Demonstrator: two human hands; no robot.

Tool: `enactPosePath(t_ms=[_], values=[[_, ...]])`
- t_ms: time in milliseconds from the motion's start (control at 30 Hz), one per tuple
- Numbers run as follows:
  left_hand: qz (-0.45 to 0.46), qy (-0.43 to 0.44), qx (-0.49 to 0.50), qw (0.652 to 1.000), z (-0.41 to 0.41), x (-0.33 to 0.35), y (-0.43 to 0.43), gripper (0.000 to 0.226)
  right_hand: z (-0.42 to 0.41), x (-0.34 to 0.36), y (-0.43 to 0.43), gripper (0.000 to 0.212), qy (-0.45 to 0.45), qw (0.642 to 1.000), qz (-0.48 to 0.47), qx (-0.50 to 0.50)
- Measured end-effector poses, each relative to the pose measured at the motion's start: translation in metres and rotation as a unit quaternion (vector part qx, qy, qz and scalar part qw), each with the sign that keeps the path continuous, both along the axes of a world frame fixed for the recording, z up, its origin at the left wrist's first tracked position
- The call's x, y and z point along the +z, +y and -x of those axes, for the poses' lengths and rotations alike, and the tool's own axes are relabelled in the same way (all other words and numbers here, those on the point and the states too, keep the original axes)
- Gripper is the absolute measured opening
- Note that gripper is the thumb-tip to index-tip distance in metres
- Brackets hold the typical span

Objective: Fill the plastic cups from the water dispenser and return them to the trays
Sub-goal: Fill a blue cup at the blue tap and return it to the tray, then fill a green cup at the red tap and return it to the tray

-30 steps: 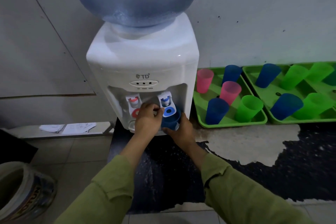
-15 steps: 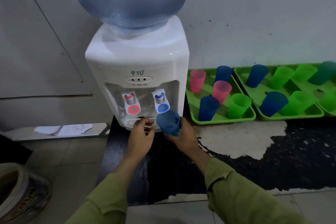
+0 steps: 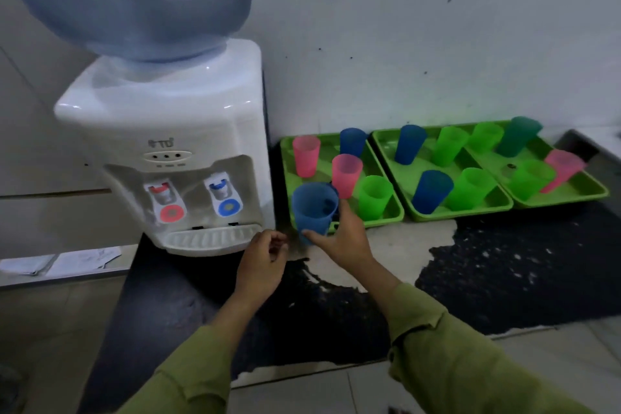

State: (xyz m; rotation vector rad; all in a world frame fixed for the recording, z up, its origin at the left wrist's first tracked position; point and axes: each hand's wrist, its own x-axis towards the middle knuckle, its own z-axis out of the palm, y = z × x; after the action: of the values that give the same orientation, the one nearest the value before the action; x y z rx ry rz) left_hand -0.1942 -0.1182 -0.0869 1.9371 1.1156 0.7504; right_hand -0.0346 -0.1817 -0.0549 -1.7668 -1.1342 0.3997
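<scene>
Return leg: cup, presumably filled, heading for the tray.
Dispenser [image 3: 174, 151] at 10 o'clock, nearest tray [image 3: 324, 166] at 2. Blue cup [image 3: 314, 212] tilted at the tray's near-left corner, right hand [image 3: 342, 242] wrapped round it; left hand [image 3: 265, 259] loosely curled, empty. Next: level, set down. Half a second back, cup was under blue tap.

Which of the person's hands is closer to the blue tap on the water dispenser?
The left hand, empty, just below and right of the blue tap. The right hand is farther right, holding a blue cup.
</scene>
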Motion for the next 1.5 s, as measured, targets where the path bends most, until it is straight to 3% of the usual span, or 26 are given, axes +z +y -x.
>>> enactPosePath(t_ms=[467,700,1000,1500], values=[[-0.002,0.033,-0.094,0.995,-0.211,0.015,-0.063,0.019,-0.211,0.052,-0.039,0.063,-0.041,0.997,-0.045,-0.038],[-0.038,0.131,-0.148,0.979,-0.278,0.004,-0.068,0.039,-0.304,0.055,-0.035,0.061,-0.015,0.997,-0.038,-0.062],[0.024,0.221,-0.157,0.962,-0.319,-0.018,-0.061,0.065,-0.388,0.030,-0.004,0.066,-0.022,0.998,0.051,-0.041],[-0.063,0.264,-0.135,0.953,-0.326,-0.039,-0.068,0.071,-0.421,-0.013,0.042,0.078,-0.056,0.971,0.225,0.052]])
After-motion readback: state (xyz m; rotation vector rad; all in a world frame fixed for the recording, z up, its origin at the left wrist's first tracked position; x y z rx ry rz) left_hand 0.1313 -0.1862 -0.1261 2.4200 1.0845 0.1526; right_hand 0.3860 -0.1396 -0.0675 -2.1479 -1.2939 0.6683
